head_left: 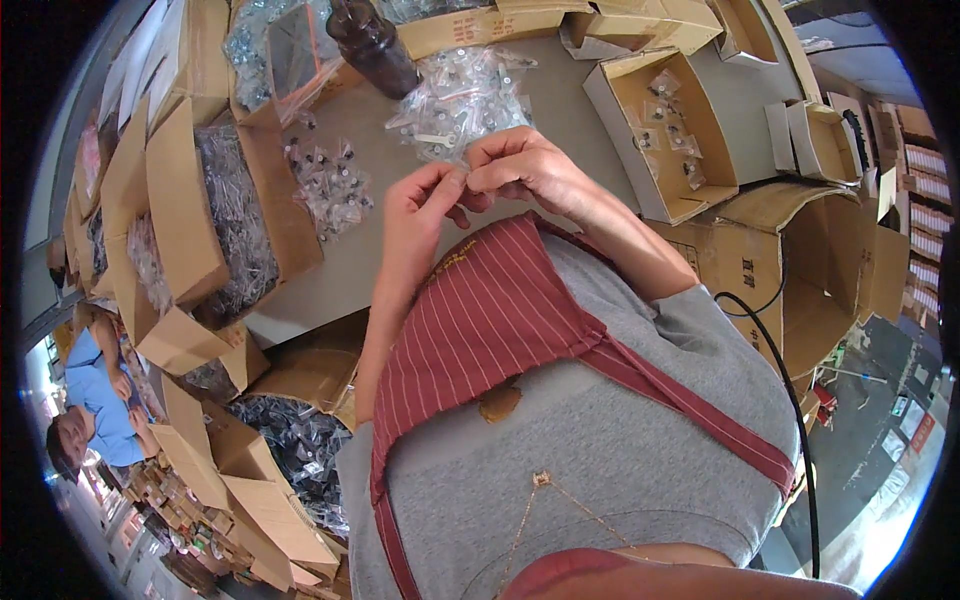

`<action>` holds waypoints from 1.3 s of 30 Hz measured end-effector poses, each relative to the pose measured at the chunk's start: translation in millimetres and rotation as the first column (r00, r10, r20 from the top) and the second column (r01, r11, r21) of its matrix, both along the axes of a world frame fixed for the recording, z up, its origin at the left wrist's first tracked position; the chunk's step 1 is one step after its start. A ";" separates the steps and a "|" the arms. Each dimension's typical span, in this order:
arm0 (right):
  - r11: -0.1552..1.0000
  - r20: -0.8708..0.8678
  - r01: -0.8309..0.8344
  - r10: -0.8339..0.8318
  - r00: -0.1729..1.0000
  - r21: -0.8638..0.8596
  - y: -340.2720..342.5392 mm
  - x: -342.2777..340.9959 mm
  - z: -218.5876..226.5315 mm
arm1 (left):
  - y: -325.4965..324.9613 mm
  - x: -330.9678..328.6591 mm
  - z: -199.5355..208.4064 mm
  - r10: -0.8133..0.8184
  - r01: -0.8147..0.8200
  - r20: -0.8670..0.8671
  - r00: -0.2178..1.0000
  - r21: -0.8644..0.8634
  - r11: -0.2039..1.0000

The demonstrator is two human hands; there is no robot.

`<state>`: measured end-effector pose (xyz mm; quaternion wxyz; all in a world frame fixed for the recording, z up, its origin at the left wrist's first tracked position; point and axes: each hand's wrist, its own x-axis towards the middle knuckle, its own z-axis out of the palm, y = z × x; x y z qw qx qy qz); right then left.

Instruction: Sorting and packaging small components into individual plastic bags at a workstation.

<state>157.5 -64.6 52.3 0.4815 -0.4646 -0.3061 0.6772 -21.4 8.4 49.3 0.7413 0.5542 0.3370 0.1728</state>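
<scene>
My left hand (pixel 420 208) and my right hand (pixel 522 168) meet over the near side of the grey table, close to my apron. Thumb and fingers of both are pinched together. Whatever sits between the fingertips is too small and covered to make out. Just beyond my hands lies a heap of small clear plastic bags (pixel 475 95) with little whitish parts in them. To the left is a looser heap of small bags (pixel 335 195) with dark and pale pieces. A dark brown bottle (pixel 375 48) stands behind the first heap.
At right, a shallow cardboard box (pixel 715 160) holds several small bags. Open cartons (pixel 185 215) full of clear bags line the left side, and a carton of dark packed parts (pixel 290 450) stands lower left. A black cable (pixel 800 430) hangs at right. Another person (pixel 100 390) sits far left.
</scene>
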 end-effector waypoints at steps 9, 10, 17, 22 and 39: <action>0.993 0.104 0.063 -0.073 0.992 0.096 0.4 -5.0 -3.0 | -0.9 -1.5 -2.8 0.113 -0.109 0.063 0.992 -0.073 0.991; 0.993 0.105 0.060 -0.071 0.992 0.098 0.3 -4.9 -4.5 | -0.3 -2.1 -2.3 0.116 -0.111 0.052 0.992 -0.090 0.990; 0.936 0.424 -0.073 -0.085 0.902 0.343 -2.1 -7.3 -11.4 | 13.9 -12.4 -3.5 -0.047 0.045 -0.029 0.998 -0.053 0.998; 0.878 0.562 -0.168 -0.130 0.816 0.448 -0.2 -7.2 -17.5 | 17.0 -11.9 -4.4 -0.058 0.056 -0.069 0.996 -0.038 0.998; 0.838 0.703 -0.117 -0.362 0.612 0.533 0.7 -15.6 -18.2 | -9.9 -2.7 -19.0 0.224 -0.236 0.075 0.972 0.230 0.944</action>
